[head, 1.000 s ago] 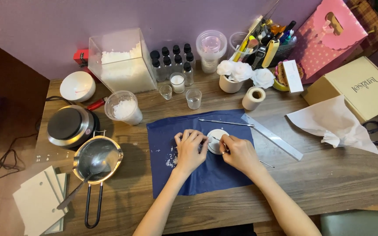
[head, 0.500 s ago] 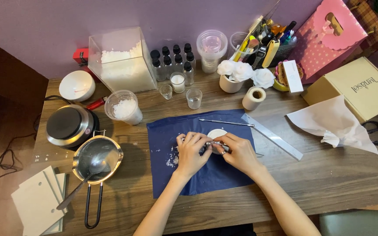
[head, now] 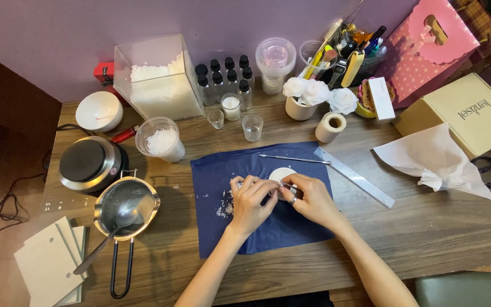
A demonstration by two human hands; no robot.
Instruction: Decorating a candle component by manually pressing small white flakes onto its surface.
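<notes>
Head view: both hands meet over a dark blue cloth point(head: 257, 227) spread on the wooden table point(head: 427, 227). The left hand point(head: 249, 200) and the right hand point(head: 309, 198) are pressed together, fingertips pinched on a small white round piece point(head: 281, 173) that lies on the cloth; a thin metal tool shows between the fingers, though which hand grips it cannot be told. White crumbs point(head: 223, 206) lie on the cloth just left of the left hand.

Beyond the cloth, against the purple wall point(head: 58, 34), stand a clear square box of white flakes point(head: 157, 79), a cluster of small black-capped bottles point(head: 225, 77), and a clear lidded tub point(head: 275, 59). Right of the cloth sit a tan cardboard box with dark lettering on its lid point(head: 473, 113), a pink dotted gift bag point(head: 427, 42) behind it, and crumpled white tissue paper point(head: 433, 159) in front. A flat ruler point(head: 353, 177) lies at the cloth's right edge. Left of the cloth are a steel pouring pot with a spoon point(head: 126, 207), a round hot plate point(head: 89, 162) and pale cards point(head: 49, 264)
</notes>
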